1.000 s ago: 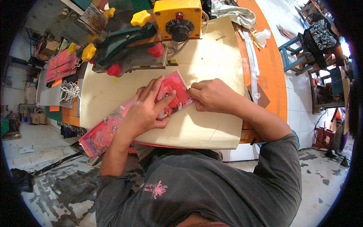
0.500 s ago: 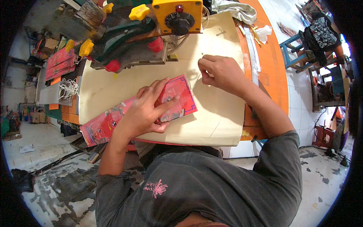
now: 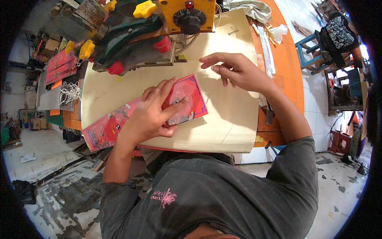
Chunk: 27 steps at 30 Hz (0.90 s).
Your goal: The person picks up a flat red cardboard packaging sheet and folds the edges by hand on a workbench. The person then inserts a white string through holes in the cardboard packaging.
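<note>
A long, flat red printed packet with a blue border lies slantwise on the cream sheet covering the table. My left hand grips it near its right end, fingers over the top and thumb side toward me; its palm hides the packet's middle. Above the sheet, to the right of the packet, my right hand is raised with fingers apart and the forefinger stretched to the left. Nothing shows in it. Just beyond both hands stands a sealing machine with a green arm, a yellow box with a black dial, and red round feet.
Similar red packets lie stacked at the left, beside a bundle of white string. Along the right, the orange tabletop holds paper strips and a white cloth. A blue stool stands farther right.
My right hand has opened from a closed, pinched shape and its fingers now reach left. My left hand and the packet have barely moved.
</note>
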Tool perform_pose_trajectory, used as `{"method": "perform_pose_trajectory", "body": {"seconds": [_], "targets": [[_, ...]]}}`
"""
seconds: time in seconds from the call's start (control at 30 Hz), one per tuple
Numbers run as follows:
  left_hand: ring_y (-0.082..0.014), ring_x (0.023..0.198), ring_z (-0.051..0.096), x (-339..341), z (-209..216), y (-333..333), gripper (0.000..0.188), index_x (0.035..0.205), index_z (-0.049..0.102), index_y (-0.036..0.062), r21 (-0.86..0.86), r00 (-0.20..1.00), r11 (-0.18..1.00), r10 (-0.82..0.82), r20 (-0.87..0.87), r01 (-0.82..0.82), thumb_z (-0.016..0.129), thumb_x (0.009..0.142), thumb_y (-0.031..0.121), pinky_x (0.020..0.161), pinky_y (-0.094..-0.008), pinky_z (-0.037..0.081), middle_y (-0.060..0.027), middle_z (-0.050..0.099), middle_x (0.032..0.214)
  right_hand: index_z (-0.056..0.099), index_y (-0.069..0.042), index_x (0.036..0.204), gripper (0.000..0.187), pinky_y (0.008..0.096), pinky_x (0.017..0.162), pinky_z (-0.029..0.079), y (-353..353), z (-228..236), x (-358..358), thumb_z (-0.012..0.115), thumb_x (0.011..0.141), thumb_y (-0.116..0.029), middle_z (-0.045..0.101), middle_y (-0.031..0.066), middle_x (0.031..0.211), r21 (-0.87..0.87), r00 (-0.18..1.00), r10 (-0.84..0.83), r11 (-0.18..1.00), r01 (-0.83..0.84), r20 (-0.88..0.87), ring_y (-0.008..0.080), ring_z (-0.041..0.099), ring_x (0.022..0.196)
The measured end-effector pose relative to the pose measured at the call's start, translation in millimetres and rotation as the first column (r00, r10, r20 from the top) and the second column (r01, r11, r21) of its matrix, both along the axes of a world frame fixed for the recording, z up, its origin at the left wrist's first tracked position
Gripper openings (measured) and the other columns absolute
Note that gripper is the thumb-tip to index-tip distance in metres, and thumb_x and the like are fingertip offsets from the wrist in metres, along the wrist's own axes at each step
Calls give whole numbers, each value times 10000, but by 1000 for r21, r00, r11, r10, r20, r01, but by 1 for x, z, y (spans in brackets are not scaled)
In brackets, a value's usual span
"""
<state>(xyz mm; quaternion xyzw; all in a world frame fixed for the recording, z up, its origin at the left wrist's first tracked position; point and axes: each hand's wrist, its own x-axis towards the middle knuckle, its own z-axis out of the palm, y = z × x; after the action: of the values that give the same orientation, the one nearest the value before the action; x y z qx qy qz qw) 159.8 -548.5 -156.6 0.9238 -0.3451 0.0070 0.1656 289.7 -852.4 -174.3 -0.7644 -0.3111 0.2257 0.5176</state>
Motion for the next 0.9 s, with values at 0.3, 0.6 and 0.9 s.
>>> {"method": "perform_pose_trajectory", "body": {"seconds": [0.3, 0.6, 0.9], "targets": [[-464, 1460, 498, 3, 0, 5, 929, 1448, 688, 219, 25, 999, 999, 22, 26, -23, 906, 545, 228, 1173, -579, 435, -240, 409, 1671, 713, -8, 1149, 194, 290, 664, 564, 9, -6, -20, 681, 1085, -188, 737, 51, 888, -57, 954, 218, 971, -234, -206, 112, 659, 694], [-476, 1427, 535, -8, 8, 11, 934, 1441, 701, 216, -43, 984, 990, -138, -113, 134, 911, 531, 240, 1151, -575, 459, -252, 428, 1669, 699, -9, 1085, 145, 405, 764, 560, -25, -34, 38, 646, 953, 21, 688, 135, 850, -104, 662, 23, 991, 82, 749, 304, 678, 774], [-459, 1442, 515, -6, 20, 10, 915, 1454, 675, 193, -32, 994, 993, -112, -17, 111, 915, 573, 247, 1117, -577, 471, -264, 401, 1673, 728, 1, 1085, 151, 334, 640, 540, -34, 2, 45, 658, 1061, -130, 764, 78, 836, -226, 909, -137, 944, 240, 393, 130, 731, 745]]}}
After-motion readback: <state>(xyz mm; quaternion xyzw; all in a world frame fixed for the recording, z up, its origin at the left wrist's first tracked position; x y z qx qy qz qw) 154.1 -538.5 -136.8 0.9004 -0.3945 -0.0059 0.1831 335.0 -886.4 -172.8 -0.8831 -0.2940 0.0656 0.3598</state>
